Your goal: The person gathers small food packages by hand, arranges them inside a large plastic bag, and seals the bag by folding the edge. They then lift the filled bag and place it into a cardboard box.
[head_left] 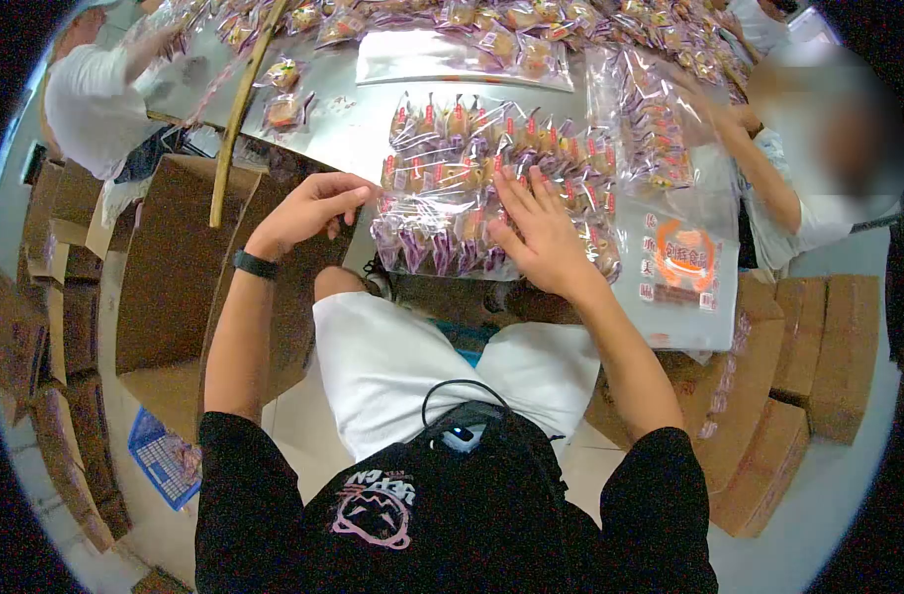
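Note:
A large clear plastic bag lies flat in front of me, filled with rows of small individually wrapped pastries in purple-and-clear wrappers with red labels. My right hand rests palm down on top of the bag, fingers stretched out over the rows. At the bag's left edge is my left hand, loosely bent, its fingertips right at the plastic and nothing visible in it. To the right, a flat clear bag with an orange round logo and red characters lies at the table's edge.
Loose wrapped pastries are heaped along the back of the metal table. A wooden stick crosses at the left, above an open cardboard box. Co-workers stand left and right; a person's arm reaches over a filled bag. A blue basket sits on the floor.

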Tool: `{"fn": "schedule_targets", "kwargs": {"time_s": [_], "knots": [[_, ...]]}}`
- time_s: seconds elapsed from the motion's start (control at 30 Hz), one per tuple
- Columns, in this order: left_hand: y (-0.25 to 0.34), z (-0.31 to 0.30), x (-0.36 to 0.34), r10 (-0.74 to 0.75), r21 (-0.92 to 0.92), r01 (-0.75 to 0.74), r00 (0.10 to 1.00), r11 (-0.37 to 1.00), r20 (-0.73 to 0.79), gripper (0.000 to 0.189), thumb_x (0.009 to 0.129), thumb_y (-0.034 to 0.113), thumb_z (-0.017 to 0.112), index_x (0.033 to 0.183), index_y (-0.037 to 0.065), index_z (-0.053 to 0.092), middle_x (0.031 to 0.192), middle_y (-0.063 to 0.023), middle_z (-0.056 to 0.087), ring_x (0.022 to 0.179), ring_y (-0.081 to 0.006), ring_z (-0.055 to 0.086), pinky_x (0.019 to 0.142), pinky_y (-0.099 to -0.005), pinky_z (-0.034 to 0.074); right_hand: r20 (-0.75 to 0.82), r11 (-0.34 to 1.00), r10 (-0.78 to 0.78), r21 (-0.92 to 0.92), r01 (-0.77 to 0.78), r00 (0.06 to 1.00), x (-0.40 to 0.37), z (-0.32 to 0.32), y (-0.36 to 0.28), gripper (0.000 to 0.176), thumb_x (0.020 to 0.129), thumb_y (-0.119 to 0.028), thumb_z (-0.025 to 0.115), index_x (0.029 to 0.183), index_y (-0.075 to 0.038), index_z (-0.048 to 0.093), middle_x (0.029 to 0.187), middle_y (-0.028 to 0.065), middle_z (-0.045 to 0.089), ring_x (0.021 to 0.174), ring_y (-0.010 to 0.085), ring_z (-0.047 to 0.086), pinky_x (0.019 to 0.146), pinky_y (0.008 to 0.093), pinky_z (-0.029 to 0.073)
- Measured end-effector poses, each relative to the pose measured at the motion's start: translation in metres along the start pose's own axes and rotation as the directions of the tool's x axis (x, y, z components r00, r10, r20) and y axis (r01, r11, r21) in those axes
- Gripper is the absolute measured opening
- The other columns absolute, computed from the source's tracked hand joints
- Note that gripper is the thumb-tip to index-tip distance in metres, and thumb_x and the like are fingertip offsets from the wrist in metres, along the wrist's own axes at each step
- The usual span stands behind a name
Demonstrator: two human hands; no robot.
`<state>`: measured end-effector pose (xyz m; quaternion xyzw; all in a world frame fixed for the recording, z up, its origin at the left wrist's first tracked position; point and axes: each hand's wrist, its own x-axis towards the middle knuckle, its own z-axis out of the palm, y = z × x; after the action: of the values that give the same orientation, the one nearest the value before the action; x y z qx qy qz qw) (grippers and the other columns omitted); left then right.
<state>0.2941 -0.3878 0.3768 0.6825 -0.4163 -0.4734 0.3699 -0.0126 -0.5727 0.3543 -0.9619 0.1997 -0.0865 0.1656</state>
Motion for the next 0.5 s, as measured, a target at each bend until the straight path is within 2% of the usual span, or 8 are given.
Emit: {"fn": "schedule_targets", "kwargs": {"time_s": [0.07,0.17,0.27,0.37,0.5], "knots": [[-0.007,0.000,0.000,0.052,0.043,-0.051,0.999,0.998,-0.016,0.028,0.102,0.031,0.062,0.107,0.006,0.074,0.077,0.0062,0.061,0.062,-0.0031,0.050,0.055,-0.0202,0.041,0.001,1.000,0.001,0.001,-0.001,1.000,0.001,-0.001,0.000,0.071,0.104,-0.052,0.041,0.160,-0.010,0.028,0.165,0.0135,0.028,0.153,0.0422,0.019,0.126,0.0473,0.012],[0.007,0.006,-0.009,0.050,-0.091,-0.053,0.998,0.994,-0.033,0.027,0.101,0.030,0.064,0.107,0.005,0.073,0.079,0.0053,0.064,0.061,-0.0030,0.050,0.054,-0.0205,0.041,-0.019,1.000,-0.010,0.000,0.010,1.000,0.001,-0.001,-0.001,0.073,0.103,-0.054,0.040,0.162,-0.013,0.023,0.164,0.0140,0.032,0.150,0.0472,0.024,0.124,0.0535,0.017],[0.026,0.015,-0.014,-0.033,-0.217,0.034,0.999,0.976,0.006,0.028,0.101,0.028,0.064,0.111,0.003,0.072,0.082,0.0039,0.066,0.060,-0.0029,0.049,0.054,-0.0207,0.040,-0.024,1.000,-0.011,0.001,0.011,1.000,0.000,-0.001,-0.002,0.073,0.103,-0.053,0.040,0.162,-0.014,0.022,0.163,0.0138,0.033,0.150,0.0469,0.024,0.124,0.0532,0.017],[0.011,0.006,-0.007,0.006,-0.268,0.011,0.998,0.963,0.064,0.031,0.099,0.030,0.069,0.118,0.006,0.073,0.093,0.0047,0.071,0.065,-0.0017,0.047,0.054,-0.0192,0.037,-0.032,1.000,-0.015,-0.008,0.015,0.999,0.000,0.001,0.000,0.073,0.103,-0.053,0.041,0.162,-0.015,0.022,0.163,0.0134,0.033,0.150,0.0467,0.024,0.124,0.0530,0.017],[0.021,0.012,-0.005,0.003,-0.285,0.005,1.000,0.959,0.028,0.027,0.099,0.027,0.069,0.114,0.005,0.073,0.089,0.0053,0.069,0.063,-0.0017,0.046,0.053,-0.0193,0.036,-0.036,1.000,-0.014,-0.013,0.014,0.999,0.000,0.000,-0.001,0.072,0.103,-0.052,0.042,0.161,-0.014,0.025,0.164,0.0124,0.033,0.150,0.0467,0.025,0.124,0.0527,0.016]]}}
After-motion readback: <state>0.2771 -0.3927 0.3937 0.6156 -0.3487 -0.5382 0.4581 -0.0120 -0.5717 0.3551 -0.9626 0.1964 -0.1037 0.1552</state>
